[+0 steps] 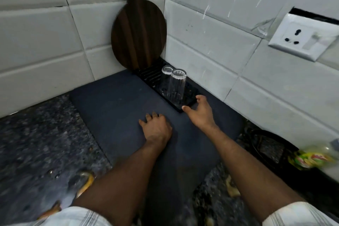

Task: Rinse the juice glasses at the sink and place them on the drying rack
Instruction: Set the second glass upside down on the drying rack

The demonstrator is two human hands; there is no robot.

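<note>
Two clear juice glasses stand upside down on a black slatted drying rack [149, 75] in the tiled corner: the nearer glass [177, 88] and a second glass [166, 77] just behind it. My right hand [200, 111] hovers just in front of the rack's near end, fingers spread, holding nothing; its fingertips are close to the rack edge, apart from the nearer glass. My left hand [156, 128] rests palm down on the dark grey mat [113, 104], fingers apart and empty.
A round dark wooden board [138, 36] leans in the corner behind the rack. White tiled walls close in on the left and right, with a wall socket [300, 37] at the right. A yellow-green packet [311, 158] and a dark pan [266, 145] lie at the right. Speckled granite counter [36, 143] surrounds the mat.
</note>
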